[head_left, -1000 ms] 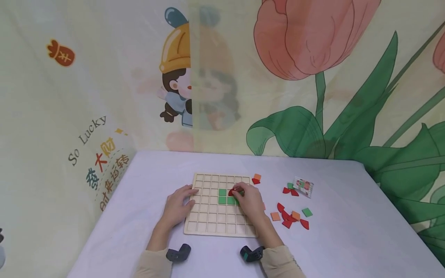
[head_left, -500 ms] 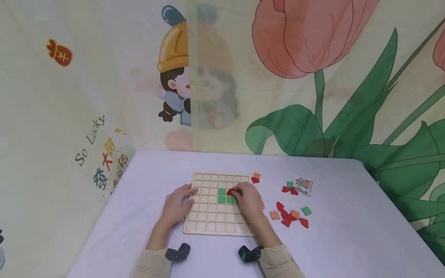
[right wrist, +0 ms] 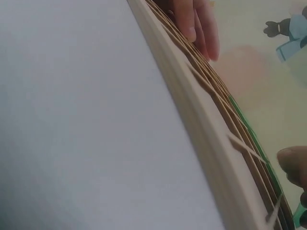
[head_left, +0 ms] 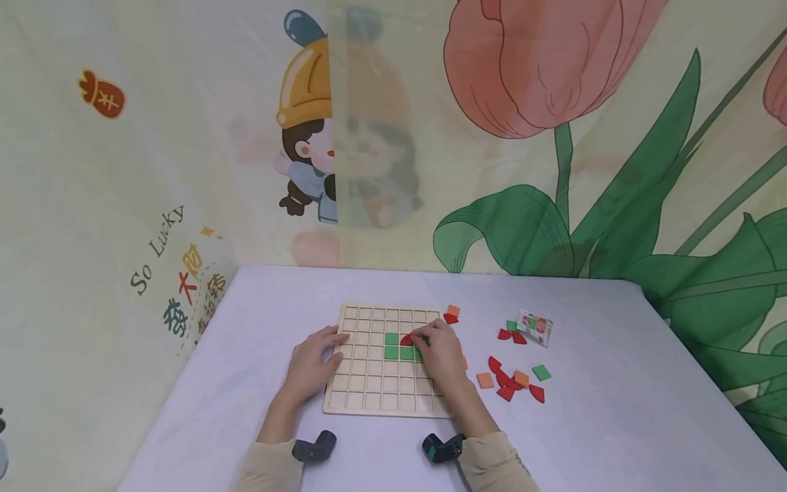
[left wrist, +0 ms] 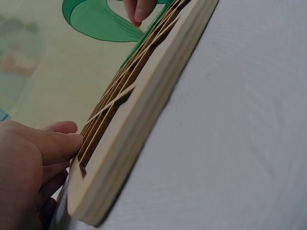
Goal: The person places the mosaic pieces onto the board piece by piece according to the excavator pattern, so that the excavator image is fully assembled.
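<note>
A wooden grid board [head_left: 369, 383] lies on the table in the head view, with several green square tiles [head_left: 391, 352] set in its cells. My left hand [head_left: 312, 361] rests at the board's left edge, its fingers loosely extended; in the left wrist view the thumb [left wrist: 67, 143] touches the frame. Over the right half of the board, my right hand [head_left: 441, 355] pinches a red quarter-round tile [head_left: 406, 339] at a cell beside the green ones. Part of that tile is hidden by the fingertips.
Right of the board lie loose red tiles [head_left: 537, 393], orange squares [head_left: 485, 380] and a green square [head_left: 542, 372]. A small printed packet [head_left: 535, 327] is farther back. One orange tile [head_left: 453, 311] sits by the board's far right corner. A printed curtain [head_left: 381, 137] hangs behind the table.
The red tile has shifted slightly and appears to lie flatter in its cell under my right fingertips. My left hand stays at the board's edge. The head view has shifted a little.
</note>
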Demonstrator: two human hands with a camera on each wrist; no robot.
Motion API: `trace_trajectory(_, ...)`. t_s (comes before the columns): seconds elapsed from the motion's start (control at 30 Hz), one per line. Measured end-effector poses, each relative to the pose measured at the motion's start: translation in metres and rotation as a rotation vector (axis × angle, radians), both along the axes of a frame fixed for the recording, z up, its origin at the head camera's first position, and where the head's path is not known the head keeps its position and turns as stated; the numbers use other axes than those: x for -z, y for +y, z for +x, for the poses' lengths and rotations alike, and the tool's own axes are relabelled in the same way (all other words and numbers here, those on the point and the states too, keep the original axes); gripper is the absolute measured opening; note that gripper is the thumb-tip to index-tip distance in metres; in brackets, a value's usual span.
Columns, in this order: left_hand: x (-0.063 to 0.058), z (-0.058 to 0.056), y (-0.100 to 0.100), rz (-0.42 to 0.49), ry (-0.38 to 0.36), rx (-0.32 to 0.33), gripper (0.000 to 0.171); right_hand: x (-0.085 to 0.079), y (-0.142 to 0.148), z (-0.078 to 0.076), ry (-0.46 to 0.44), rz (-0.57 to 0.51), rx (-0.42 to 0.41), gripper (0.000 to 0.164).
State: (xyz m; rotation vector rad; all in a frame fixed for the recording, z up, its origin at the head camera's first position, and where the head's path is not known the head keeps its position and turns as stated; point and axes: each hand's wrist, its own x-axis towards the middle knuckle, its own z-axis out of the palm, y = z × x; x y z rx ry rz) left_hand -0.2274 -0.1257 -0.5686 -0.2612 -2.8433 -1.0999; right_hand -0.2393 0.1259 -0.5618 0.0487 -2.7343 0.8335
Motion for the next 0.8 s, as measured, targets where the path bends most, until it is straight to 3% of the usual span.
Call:
trace_trajectory(0.27,0.002,0.0,-0.002,0.007,0.021,0.007,0.035,-0.007,0.051,-0.01,-0.122,-0.06,0.156,0.03)
trace_trajectory(0.4,-0.001,0.0,-0.001,0.006,0.019,0.003,0.035,-0.003,0.07,-0.013,-0.204,-0.011,0.098,0.04)
trace_trajectory(0.6,-0.003,0.001,-0.002,0.004,0.016,0.002,0.035,0.003,0.077,-0.016,-0.279,0.127,0.018,0.045)
trace_trajectory(0.8,-0.002,0.001,-0.001,-0.001,0.011,0.009,0.035,-0.011,0.085,-0.011,-0.385,0.005,0.043,0.033)
